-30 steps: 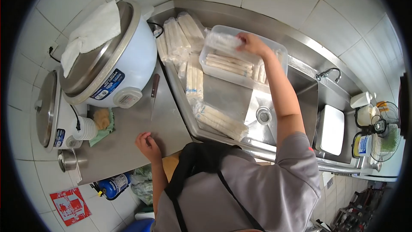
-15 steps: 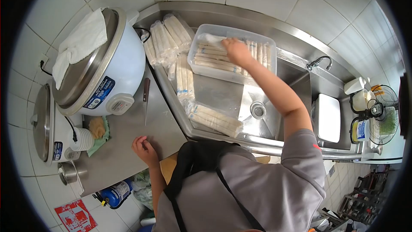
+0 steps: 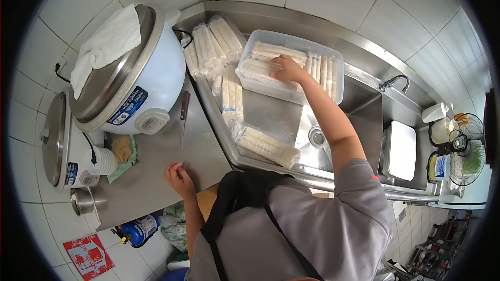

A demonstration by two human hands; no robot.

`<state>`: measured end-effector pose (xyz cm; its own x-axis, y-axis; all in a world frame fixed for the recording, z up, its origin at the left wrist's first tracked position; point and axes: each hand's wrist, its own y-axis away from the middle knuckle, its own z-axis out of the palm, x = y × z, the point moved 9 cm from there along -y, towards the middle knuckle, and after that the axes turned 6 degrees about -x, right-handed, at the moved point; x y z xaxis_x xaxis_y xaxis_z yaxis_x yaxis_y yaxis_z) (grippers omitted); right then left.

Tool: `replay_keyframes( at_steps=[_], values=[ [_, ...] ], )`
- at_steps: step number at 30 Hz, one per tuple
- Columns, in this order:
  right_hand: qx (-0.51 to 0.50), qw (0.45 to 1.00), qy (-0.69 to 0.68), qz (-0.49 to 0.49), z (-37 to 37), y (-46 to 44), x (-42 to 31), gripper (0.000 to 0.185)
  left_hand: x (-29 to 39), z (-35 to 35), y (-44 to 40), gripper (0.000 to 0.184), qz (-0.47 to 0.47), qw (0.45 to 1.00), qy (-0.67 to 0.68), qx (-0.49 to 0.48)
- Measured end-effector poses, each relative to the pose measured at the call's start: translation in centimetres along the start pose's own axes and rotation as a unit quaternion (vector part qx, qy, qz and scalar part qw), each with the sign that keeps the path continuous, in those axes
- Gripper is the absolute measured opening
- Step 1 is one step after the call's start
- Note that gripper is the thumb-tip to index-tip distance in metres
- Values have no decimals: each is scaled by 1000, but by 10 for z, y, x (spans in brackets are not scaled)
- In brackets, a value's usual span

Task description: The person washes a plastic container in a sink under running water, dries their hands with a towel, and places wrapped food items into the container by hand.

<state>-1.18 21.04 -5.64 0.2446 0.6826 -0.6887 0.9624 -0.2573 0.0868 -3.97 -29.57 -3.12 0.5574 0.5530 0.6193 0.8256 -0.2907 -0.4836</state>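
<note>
A translucent plastic tub (image 3: 339, 75) on the sink's ledge holds several plastic-wrapped packs of long white sticks, whose exact kind I cannot make out. My right hand (image 3: 287, 68) reaches into the tub, its fingers curled over a pack of white sticks (image 3: 256, 68) near the front. The fingertips are partly hidden against the wrapping. My left hand (image 3: 178, 179) hovers over the steel counter, loosely open with nothing in it. A knife (image 3: 184, 109) with a brown handle lies on that counter, beyond the left hand.
More wrapped packs (image 3: 214, 44) lie left of the tub, with another (image 3: 266, 145) near the sink's front edge. A large rice cooker (image 3: 151, 73) stands at left. The sink basin (image 3: 359, 104), faucet (image 3: 395, 83) and a white lid-like panel (image 3: 402, 148) are at right.
My right hand has shifted from the back of the tub toward its front. Wrapping now covers the front sticks, and the back row shows more plainly. My left hand has barely moved.
</note>
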Motion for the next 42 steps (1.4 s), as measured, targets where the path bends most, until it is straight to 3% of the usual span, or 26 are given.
replay_keyframes(
  at_steps=[1, 4, 10, 16, 19, 25, 28, 33, 36, 37, 38, 42],
  values=[
    [20, 999, 1, 48, 0, -2, 8, 51, -2, 0, 0, 12, 0, 1000, -1, -1],
    [-7, 995, 95, 42, 1, -1, -10, 59, 0, -1, 0, 11, -4, 1000, 19, 2],
    [-45, 992, 113, 43, 3, -14, -3, 69, 0, 1, -1, 10, 4, 1000, 6, 1],
    [-131, 984, -50, 108, 5, -13, 7, 72, 6, 1, -4, 11, 4, 1000, -6, -3],
    [-138, 982, -52, 120, 9, -26, 17, 71, 4, 0, -2, 12, 7, 1000, -12, 3],
    [-250, 958, -106, 90, 18, -31, 1, 69, 0, 2, -2, 10, -10, 1000, 10, -9],
    [-135, 971, -162, 112, -12, -32, 21, 66, 3, 0, -2, 11, -6, 1000, 3, -1],
    [-248, 895, -367, -45, -38, -13, -45, 52, 3, 1, -2, 12, 10, 1000, -11, -1],
    [-264, 911, -313, -41, -21, -10, -49, 49, 5, 2, -3, 12, -7, 1000, 1, -5],
    [-256, 941, -223, -8, -11, -11, -41, 53, 5, 1, -3, 12, -17, 1000, 7, -4],
    [-197, 979, -17, 53, -15, -7, -40, 58, 4, 1, -1, 12, -9, 1000, 3, 1],
    [-196, 975, -80, 72, -10, -10, -20, 62, -1, 0, -1, 12, 3, 1000, 2, 9]
  ],
)
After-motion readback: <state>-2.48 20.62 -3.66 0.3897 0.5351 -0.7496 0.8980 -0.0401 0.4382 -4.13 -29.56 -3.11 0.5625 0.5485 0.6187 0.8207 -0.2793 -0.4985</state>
